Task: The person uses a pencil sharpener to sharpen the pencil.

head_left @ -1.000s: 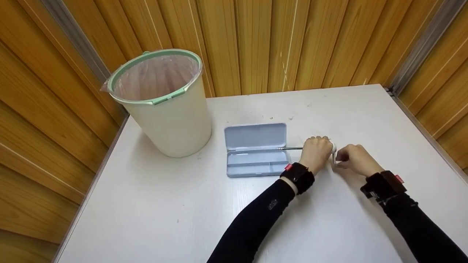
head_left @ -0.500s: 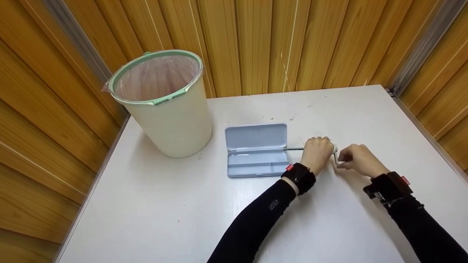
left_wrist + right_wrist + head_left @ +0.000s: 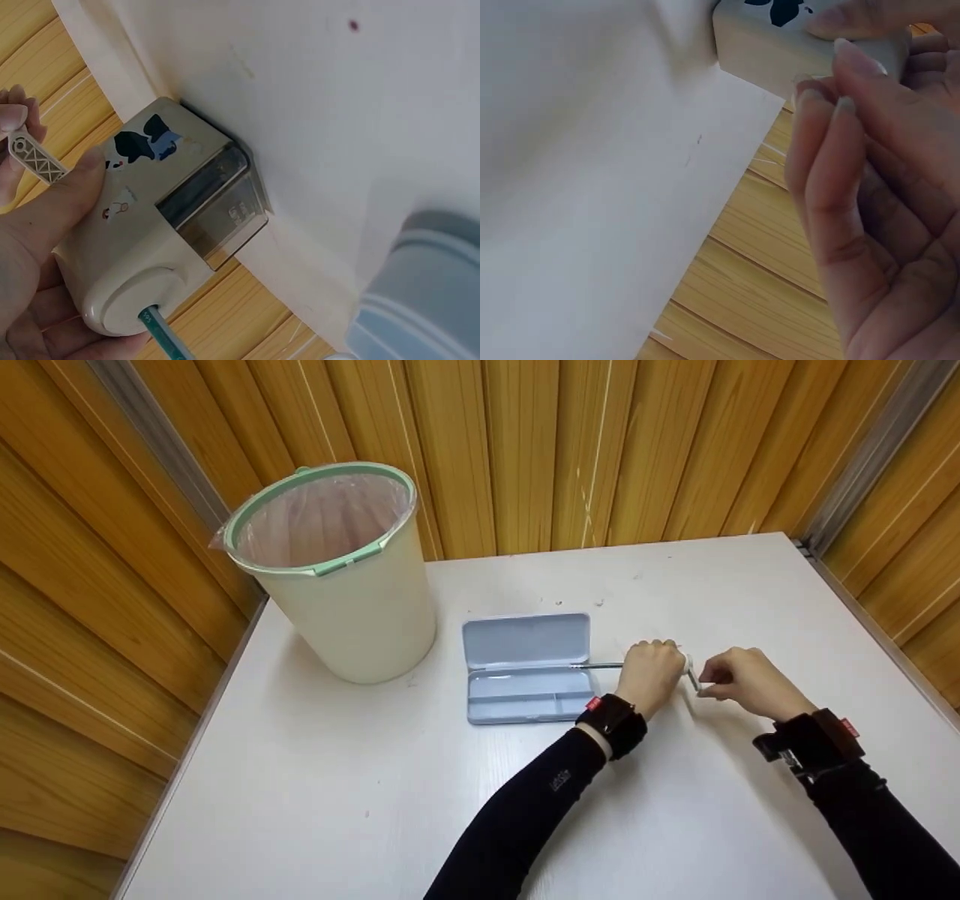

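L hand (image 3: 651, 671) grips the pencil sharpener (image 3: 142, 225), thumb across the stickered side, fingers wrapped underneath (L wrist cam, lower left of frame). R hand (image 3: 750, 679) pinches the end of the crank (image 3: 36, 156) btwn thumb & fingertips, far left in L wrist cam; crank mostly hidden behind fingers in R wrist cam.

Sharpener: right of ctr in head view, mostly covered by L hand; cream body, dark/blue stickers, clear shavings drawer (image 3: 221, 214). Pencil (image 3: 163, 336) is in the round front hole, green near the hole; in head view it sticks out left of L hand, far end at right side of the pencil case (image 3: 529, 641), can't tell if touching.

Case: lt blue, lid folded back, divided tray, ctr of frame on white table (image 3: 300, 795). Bin (image 3: 360, 622) w/ green rim + clear liner, upper left, well apart from hands. Wood-look wall (image 3: 525, 457) along top. Black sleeves (image 3: 517, 810), wrist straps (image 3: 613, 726) on both arms.
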{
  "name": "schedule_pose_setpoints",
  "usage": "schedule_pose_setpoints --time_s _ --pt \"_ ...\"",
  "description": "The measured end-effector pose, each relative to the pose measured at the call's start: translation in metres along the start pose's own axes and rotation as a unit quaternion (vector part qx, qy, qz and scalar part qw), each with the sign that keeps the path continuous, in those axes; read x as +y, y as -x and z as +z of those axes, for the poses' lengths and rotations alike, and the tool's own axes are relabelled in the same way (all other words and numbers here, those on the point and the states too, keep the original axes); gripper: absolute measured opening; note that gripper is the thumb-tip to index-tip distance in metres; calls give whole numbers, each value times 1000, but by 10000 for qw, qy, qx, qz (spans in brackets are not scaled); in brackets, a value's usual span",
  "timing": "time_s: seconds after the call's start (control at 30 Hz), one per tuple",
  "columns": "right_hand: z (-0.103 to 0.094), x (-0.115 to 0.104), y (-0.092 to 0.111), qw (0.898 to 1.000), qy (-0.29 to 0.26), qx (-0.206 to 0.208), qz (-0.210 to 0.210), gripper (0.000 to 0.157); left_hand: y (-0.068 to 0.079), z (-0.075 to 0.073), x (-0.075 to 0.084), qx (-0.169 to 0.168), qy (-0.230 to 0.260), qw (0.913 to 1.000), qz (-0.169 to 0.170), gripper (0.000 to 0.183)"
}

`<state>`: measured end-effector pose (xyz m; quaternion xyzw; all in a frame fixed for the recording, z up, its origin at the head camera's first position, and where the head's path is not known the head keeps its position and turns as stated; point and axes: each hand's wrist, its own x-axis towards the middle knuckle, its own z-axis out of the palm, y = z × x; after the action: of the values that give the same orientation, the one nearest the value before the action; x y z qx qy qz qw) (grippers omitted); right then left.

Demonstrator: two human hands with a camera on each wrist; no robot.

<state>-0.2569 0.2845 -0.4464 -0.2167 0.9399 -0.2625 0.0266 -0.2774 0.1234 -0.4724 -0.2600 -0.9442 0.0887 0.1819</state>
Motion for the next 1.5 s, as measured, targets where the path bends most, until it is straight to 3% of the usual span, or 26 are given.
schedule_pose_setpoints --time_s 0.67,0.87,1.1,1.5 --pt "-5 -5 0 9977 -208 649 39 6 2 -1 -2 24 -20 9999 137 19" --pt "-14 -6 -12 9948 -98 1005 107 5 2 1 -3 244 -107 9996 129 19" --pt "-20 -7 -25 9942 133 1056 119 6 3 3 -2 353 -106 9993 75 19" --pt "-8 -5 -44 9817 635 1792 -45 10 2 3 -3 387 -122 9991 136 17"
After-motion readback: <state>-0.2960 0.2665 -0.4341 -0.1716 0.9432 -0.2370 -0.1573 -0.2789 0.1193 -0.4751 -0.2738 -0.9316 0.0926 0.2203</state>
